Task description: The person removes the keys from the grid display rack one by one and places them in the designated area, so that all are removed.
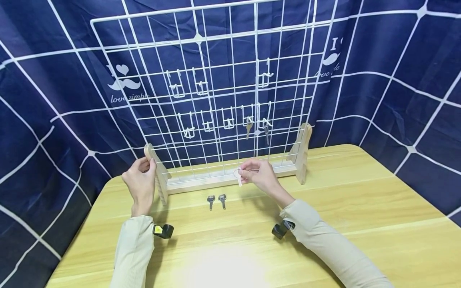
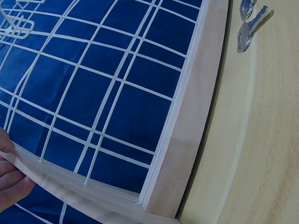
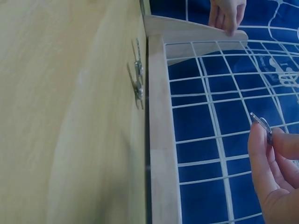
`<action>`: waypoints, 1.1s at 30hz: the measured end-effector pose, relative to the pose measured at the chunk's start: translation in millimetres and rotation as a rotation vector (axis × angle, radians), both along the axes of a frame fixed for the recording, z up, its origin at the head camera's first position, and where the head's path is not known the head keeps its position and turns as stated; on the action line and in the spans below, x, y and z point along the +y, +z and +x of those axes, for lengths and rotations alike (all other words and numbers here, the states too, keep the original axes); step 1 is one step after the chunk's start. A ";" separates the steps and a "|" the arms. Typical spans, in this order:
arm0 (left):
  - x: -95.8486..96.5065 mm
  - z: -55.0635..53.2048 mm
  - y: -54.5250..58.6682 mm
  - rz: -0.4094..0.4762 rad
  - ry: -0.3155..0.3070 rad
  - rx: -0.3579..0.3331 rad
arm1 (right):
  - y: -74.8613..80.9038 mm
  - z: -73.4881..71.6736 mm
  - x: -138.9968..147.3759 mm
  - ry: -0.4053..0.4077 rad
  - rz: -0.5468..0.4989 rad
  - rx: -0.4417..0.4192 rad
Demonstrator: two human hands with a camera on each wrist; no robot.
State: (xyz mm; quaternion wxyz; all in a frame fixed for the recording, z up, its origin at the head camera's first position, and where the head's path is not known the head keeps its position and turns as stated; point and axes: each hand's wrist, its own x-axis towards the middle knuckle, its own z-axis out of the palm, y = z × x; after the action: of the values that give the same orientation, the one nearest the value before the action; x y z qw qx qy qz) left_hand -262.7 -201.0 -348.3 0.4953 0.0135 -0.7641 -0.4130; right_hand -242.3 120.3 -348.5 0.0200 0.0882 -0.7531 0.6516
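My left hand (image 1: 138, 182) holds the upper end of the wooden side support (image 1: 158, 176) of a white wire grid rack (image 1: 230, 86), its thumb and fingers on either side. In the left wrist view, the fingers (image 2: 11, 182) lie along that wood. My right hand (image 1: 264, 176) pinches a small key (image 1: 239, 180) between thumb and fingertips, before the grid's lower part. A thin ring shows on the key (image 3: 269, 136) in the right wrist view. Two dark-headed keys, a left one (image 1: 211, 201) and a right one (image 1: 223, 201), lie side by side on the table.
Several white wire hooks (image 1: 228, 123) hang on the grid in two rows. A brass-coloured key (image 1: 248, 130) and a dark key (image 1: 266, 134) hang from the lower right hooks. The wooden table (image 1: 342, 192) meets a dark blue patterned curtain (image 1: 381, 96) behind.
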 end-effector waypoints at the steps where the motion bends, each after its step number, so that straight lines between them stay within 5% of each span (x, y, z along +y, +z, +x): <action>1: 0.0 0.1 -0.1 0.002 0.000 0.000 | -1.1 -0.1 0.2 0.005 -0.010 -0.013; 14: 1.6 -0.6 0.7 -0.006 -0.006 0.000 | -6.7 -2.8 3.5 0.030 -0.066 -0.086; 33: 0.2 0.9 0.6 0.013 -0.006 -0.001 | -13.9 -4.4 3.2 0.049 0.015 -0.105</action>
State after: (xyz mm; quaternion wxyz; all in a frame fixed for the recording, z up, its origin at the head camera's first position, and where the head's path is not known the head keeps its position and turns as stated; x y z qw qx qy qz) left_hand -261.8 -200.8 -347.8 0.4935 0.0149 -0.7617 -0.4195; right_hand -246.6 123.5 -362.4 -0.0363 0.0726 -0.7554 0.6502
